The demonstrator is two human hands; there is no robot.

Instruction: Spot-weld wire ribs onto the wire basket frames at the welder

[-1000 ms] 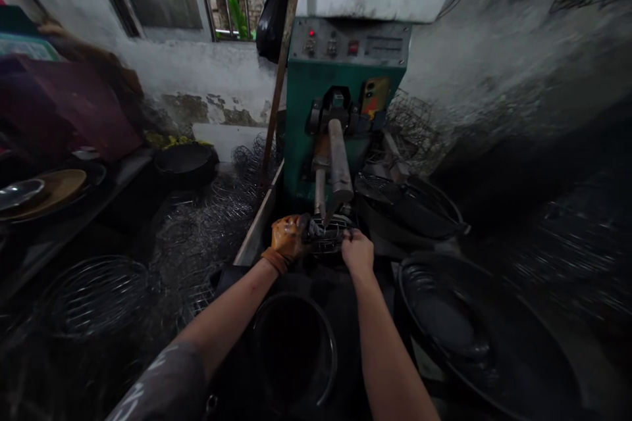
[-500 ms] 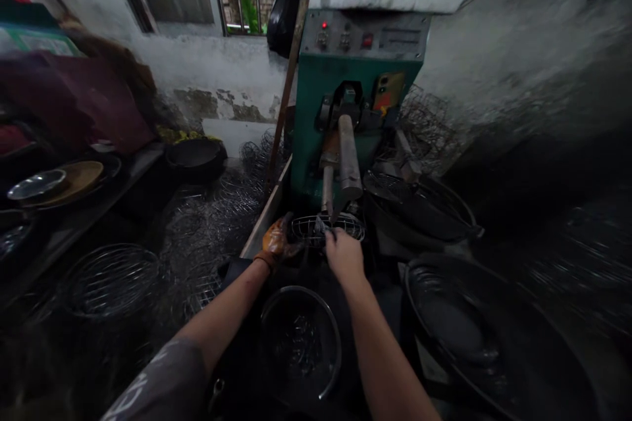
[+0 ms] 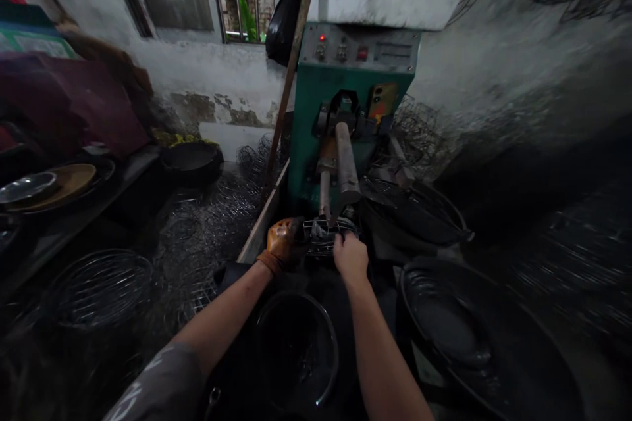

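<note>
A round wire rack [image 3: 320, 250] is held between my hands, under the tips of a green welding machine's metal arms [image 3: 347, 174]. My left hand [image 3: 281, 242], in a stained orange-brown glove, is closed around the rack's left side. Bare, my right hand [image 3: 351, 256] has its fingers closed at the rack's right side; whether a small part is also pinched there is hidden. Just below my hands, between my forearms, a dark round bowl [image 3: 333, 342] with a shiny rim holds small metal pieces, hard to make out in the dark.
The green machine [image 3: 309, 105] stands ahead with a red light on its panel. Large dark pans [image 3: 513, 342] are at the right. Tangled wire [image 3: 217, 210] and round wire racks [image 3: 103, 286] lie at the left. A wooden board [image 3: 264, 217] edges my left side.
The rack has tilted and shifted slightly between my hands. My left hand has wrapped further round its side, and my right hand has moved a little right and down from the electrode tip.
</note>
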